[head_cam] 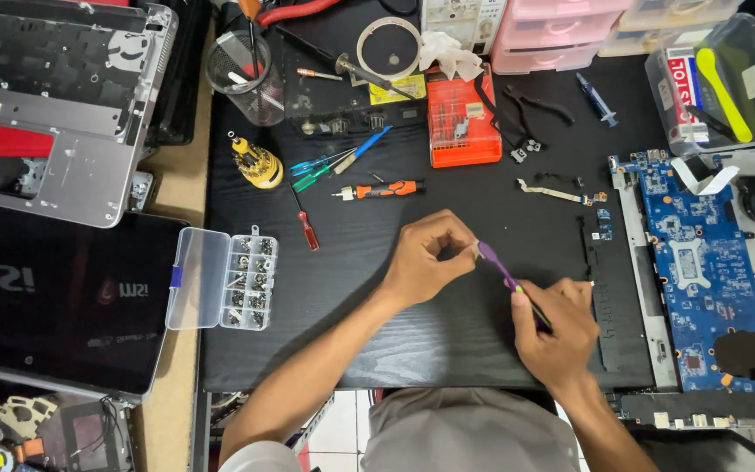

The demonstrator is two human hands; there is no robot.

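Between two hands (pixel 430 258) (pixel 557 328), one purple pry tool (pixel 493 260).

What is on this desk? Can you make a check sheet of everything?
Surface: black desk, mostly covered with tools.
Job's things: purple pry tool held between both hands.
Clutter: screwdrivers, orange bit case, clear screw box, blue circuit board, pink drawers.
Grippers: left hand pinches the tool's purple tip; right hand grips its handle.
Cables: thin flat ribbon strip lying loose.
Surroundings: closed black laptop, grey laptop shell at the left.
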